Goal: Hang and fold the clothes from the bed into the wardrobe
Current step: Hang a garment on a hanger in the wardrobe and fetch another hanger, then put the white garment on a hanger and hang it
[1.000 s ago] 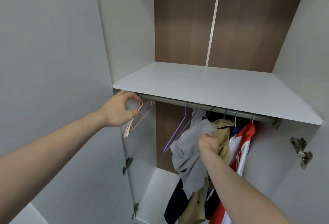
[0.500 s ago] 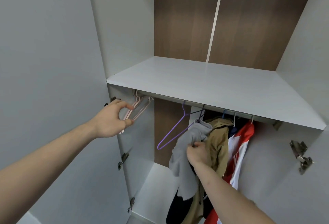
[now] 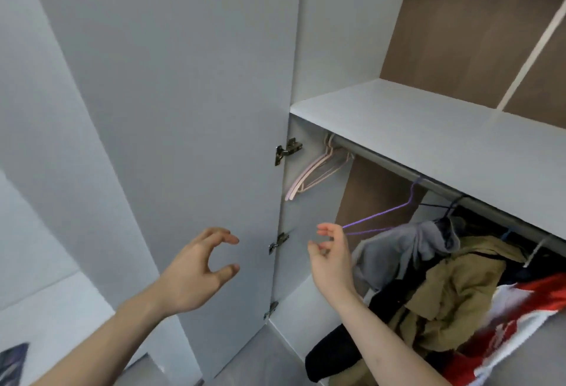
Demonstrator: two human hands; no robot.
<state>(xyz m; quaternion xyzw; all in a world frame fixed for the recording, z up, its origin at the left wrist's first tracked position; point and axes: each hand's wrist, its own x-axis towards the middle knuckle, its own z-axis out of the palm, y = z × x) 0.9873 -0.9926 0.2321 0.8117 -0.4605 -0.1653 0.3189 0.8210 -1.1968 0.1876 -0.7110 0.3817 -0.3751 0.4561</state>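
A: Both hands had come away! A second earlier the left hand [image 3: 196,275] was at the pale pink plastic hangers [image 3: 318,171] and the right hand [image 3: 332,258] gripped the grey hooded garment [image 3: 407,247]; now both hung free, fingers loosely curled, holding nothing.

B: So the grey one was up, hanging on the rail under the white wardrobe shelf [image 3: 428,128], beside the olive jacket [image 3: 459,293] and the red-and-white shirt [image 3: 520,309].

A: Looked hung, and time to turn for the next piece.

B: The empty purple wire hanger [image 3: 382,217] sat near the right hand's fingers; the open grey wardrobe door [image 3: 183,110] crowded the left.
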